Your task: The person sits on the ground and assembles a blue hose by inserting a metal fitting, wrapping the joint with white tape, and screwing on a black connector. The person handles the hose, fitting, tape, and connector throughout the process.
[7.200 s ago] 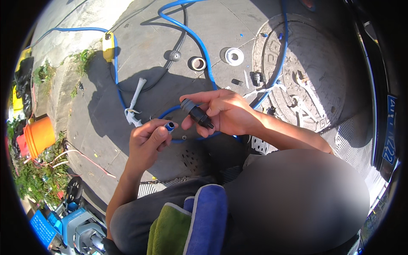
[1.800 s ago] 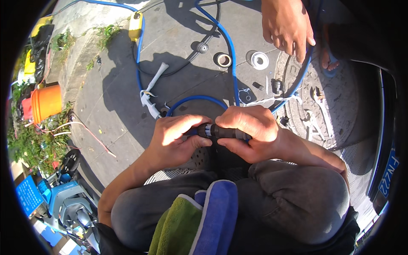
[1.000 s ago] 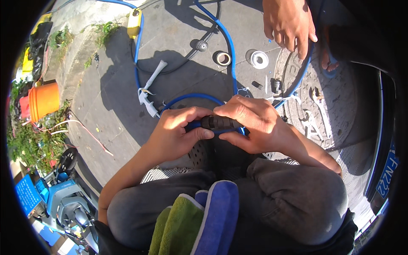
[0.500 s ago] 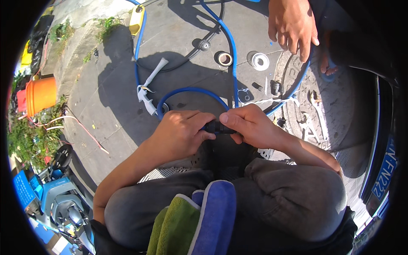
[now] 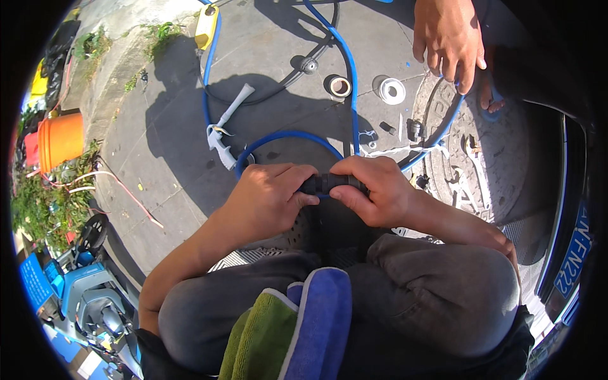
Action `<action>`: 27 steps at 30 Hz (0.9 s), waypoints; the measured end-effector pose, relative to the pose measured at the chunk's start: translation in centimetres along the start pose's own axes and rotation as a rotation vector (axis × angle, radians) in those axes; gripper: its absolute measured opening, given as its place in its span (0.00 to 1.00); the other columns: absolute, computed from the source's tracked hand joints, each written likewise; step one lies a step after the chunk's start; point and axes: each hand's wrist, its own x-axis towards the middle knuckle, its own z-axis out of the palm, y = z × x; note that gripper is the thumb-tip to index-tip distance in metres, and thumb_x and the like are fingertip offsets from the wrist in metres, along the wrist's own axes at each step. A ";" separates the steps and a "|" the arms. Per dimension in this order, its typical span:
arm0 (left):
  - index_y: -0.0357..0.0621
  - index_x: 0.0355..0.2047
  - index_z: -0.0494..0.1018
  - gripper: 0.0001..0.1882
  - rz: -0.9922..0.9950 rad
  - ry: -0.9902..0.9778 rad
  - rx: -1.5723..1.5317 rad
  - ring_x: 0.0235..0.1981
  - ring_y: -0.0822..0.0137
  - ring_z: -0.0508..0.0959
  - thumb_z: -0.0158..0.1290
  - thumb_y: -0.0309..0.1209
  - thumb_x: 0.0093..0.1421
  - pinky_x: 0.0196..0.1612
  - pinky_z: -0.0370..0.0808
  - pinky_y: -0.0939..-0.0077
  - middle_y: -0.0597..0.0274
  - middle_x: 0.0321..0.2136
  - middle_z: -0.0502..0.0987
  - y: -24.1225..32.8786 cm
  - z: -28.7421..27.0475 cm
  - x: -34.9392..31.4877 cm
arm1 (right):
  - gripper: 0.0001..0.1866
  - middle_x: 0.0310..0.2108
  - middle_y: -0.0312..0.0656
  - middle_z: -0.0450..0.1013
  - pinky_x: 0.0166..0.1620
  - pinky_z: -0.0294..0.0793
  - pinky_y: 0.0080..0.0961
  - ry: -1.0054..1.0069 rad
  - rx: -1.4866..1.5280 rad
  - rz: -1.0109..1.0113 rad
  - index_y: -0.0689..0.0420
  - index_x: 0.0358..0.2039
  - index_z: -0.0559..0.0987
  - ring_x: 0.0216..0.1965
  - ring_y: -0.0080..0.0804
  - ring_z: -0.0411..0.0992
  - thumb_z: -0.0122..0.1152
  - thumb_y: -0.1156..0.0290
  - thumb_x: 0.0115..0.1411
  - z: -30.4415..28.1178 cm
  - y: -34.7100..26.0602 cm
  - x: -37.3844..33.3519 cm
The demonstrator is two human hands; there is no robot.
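Note:
Above my knees, both hands are closed on a black hose connector [image 5: 323, 183]. My left hand [image 5: 266, 197] grips its left end. At the right end, the fingers and thumb of my right hand [image 5: 379, 190] wrap round it, and much of the fitting is hidden by my fingers. A blue hose [image 5: 353, 82] curves over the paving just beyond my hands. A white spray gun [image 5: 221, 147] lies farther left on the ground. Another person's hand [image 5: 451, 44] reaches in at the upper right, its fingertips near the hose.
Two tape rolls [image 5: 391, 91] lie beyond my right hand, near small black fittings [image 5: 415, 130]. Wrenches [image 5: 479, 171] rest on a round cover at the right. An orange bucket [image 5: 60, 142] and a blue scooter [image 5: 95, 297] stand left. A vehicle's edge [image 5: 560, 202] borders the right.
My right hand has shifted its grip: the thumb has moved down off the connector's top, exposing more of it. The other person's hand has moved slightly right and down.

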 end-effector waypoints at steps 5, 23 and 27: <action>0.37 0.45 0.80 0.21 0.070 0.009 0.122 0.29 0.49 0.83 0.70 0.26 0.51 0.30 0.78 0.63 0.50 0.33 0.83 0.2 0.0 -0.5 | 0.20 0.20 0.33 0.71 0.23 0.65 0.19 -0.269 0.774 0.896 0.61 0.36 0.78 0.19 0.18 0.66 0.55 0.56 0.77 -0.7 -0.6 1.3; 0.36 0.49 0.78 0.21 -0.191 -0.205 -0.300 0.33 0.46 0.82 0.68 0.32 0.58 0.37 0.77 0.61 0.49 0.35 0.82 -1.3 -1.4 -1.2 | 0.16 0.29 0.43 0.69 0.28 0.76 0.36 -0.155 -0.430 -0.495 0.64 0.43 0.77 0.30 0.40 0.75 0.64 0.72 0.54 -0.9 0.2 2.2; 0.36 0.47 0.78 0.19 -0.172 -0.177 -0.277 0.35 0.44 0.82 0.68 0.32 0.59 0.38 0.77 0.59 0.48 0.36 0.82 -0.8 -1.4 -1.6 | 0.15 0.27 0.42 0.67 0.24 0.73 0.33 -0.165 -0.420 -0.560 0.65 0.40 0.77 0.26 0.37 0.72 0.62 0.72 0.53 -0.4 0.1 2.6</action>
